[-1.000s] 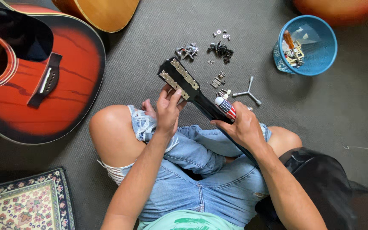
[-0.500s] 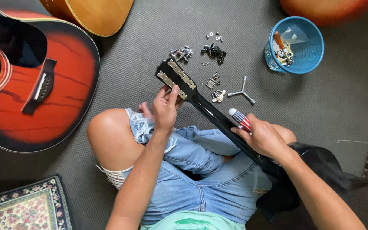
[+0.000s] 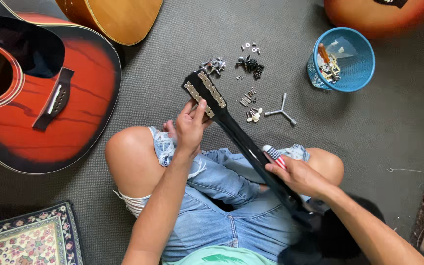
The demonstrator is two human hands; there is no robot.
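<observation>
left hand (image 3: 191, 128) raised with fingers curled; right hand (image 3: 298, 175) closed in a grip.

Not much packaging down here. A clear plastic bag (image 3: 342, 49) sits crumpled inside the round blue basket (image 3: 357, 73) at two o'clock, over by its far wall, glossy and see-through. Beside it in the same basket lies a small heap of pale bits (image 3: 331, 68), too small to tell. No labels, signs or screens show.
</observation>
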